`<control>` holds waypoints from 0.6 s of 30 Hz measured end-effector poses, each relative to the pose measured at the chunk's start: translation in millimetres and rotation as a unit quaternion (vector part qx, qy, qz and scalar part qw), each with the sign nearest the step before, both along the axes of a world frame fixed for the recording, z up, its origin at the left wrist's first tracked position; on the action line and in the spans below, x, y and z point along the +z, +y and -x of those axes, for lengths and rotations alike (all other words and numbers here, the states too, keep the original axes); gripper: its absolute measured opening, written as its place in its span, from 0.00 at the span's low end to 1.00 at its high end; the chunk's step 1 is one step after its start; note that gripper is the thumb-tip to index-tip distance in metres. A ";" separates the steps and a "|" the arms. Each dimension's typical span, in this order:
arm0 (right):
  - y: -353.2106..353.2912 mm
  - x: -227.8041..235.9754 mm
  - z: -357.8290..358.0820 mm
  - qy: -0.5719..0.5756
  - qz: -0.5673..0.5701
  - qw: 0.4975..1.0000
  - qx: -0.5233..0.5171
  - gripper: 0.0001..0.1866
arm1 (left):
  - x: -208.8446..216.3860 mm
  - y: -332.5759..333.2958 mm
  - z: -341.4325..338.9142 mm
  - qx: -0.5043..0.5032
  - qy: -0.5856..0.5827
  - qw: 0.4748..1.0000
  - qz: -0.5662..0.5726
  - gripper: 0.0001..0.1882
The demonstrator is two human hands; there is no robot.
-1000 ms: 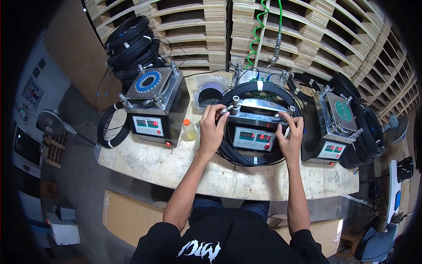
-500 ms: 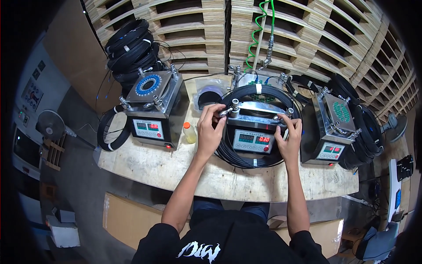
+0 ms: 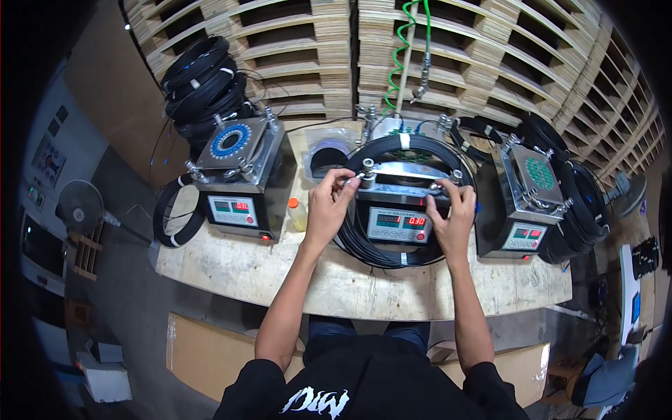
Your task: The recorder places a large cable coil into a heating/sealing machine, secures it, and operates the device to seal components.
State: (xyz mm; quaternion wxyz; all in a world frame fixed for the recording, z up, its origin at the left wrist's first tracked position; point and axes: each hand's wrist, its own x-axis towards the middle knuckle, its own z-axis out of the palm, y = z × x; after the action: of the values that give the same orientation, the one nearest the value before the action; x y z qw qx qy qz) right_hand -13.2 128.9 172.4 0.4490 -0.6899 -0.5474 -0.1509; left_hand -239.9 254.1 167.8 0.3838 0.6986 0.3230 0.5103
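Note:
In the middle of the workbench, a black box machine (image 3: 396, 220) with a lit red display stands inside a large coil of black cable (image 3: 357, 246). A metal plate (image 3: 392, 187) is clamped on its top by posts with metal levers. My left hand (image 3: 329, 206) is closed in a pinch on the clamp lever (image 3: 358, 178) at the front left post. At the front right, my right hand (image 3: 453, 217) pinches the other clamp lever (image 3: 435, 187) between thumb and fingers. The fingers partly hide both levers.
Similar machines stand left (image 3: 238, 203) and right (image 3: 528, 210). Black cable coils are piled at the back left (image 3: 199, 91) and far right (image 3: 584, 203). An orange-capped bottle (image 3: 297, 213) stands beside my left wrist. A green air hose (image 3: 400, 56) hangs before stacked pallets (image 3: 294, 49).
The view has shifted slightly. My right fingers have curled and turned around the right lever, and my left fingers have shifted on theirs. Another digit has lit on the middle machine's display.

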 end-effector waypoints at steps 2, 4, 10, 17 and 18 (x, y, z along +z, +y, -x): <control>4.6 1.4 6.5 -0.014 -0.004 0.999 -0.032 0.19 | 0.3 0.4 -2.8 -0.004 -0.006 1.000 0.007 0.09; 12.7 -1.8 8.2 -0.008 -0.027 0.999 -0.043 0.18 | -0.5 0.7 -2.2 0.010 -0.003 1.000 -0.013 0.09; 0.2 -4.6 -7.3 0.173 -0.076 0.982 0.021 0.10 | -3.8 1.1 -3.9 0.013 0.002 1.000 -0.015 0.09; -17.4 -12.7 -25.7 0.272 -0.085 0.956 0.075 0.08 | -6.3 3.7 -1.7 -0.002 -0.010 1.000 -0.001 0.09; -16.2 -14.9 -29.8 0.321 -0.112 0.937 0.080 0.08 | -6.8 4.5 -2.1 -0.008 -0.011 1.000 0.005 0.09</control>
State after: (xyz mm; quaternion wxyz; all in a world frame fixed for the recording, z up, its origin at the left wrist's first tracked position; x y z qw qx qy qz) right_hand 16.6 112.8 157.5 0.6857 -0.6007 -0.4074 0.0544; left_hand -237.8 258.6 161.0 0.3950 0.6934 0.3156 0.5134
